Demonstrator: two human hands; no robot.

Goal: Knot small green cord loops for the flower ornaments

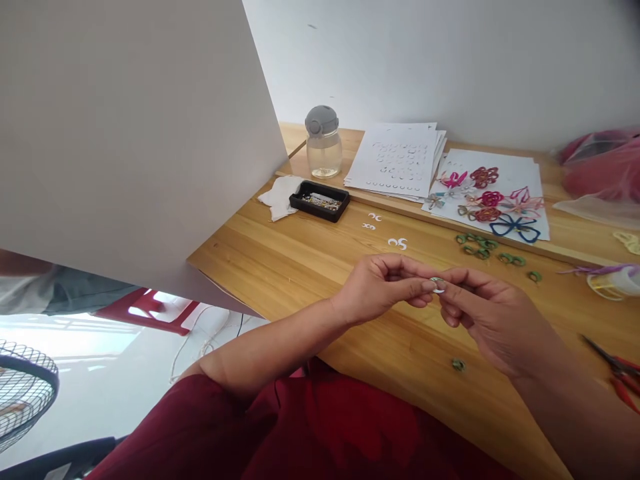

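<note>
1. Red clothing [360,430] covers my lap.
2. My left hand [376,290] and right hand [487,307] pinch the ring [439,290] between their fingertips, neither nearer.
3. It's above the worktop [390,360]; its long axis I can't tell.

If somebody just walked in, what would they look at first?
Probably the bright pink, red and blue flower shapes on white paper at the back right. Then the left hand and right hand, pinching a small pale piece over the wooden table.
</note>
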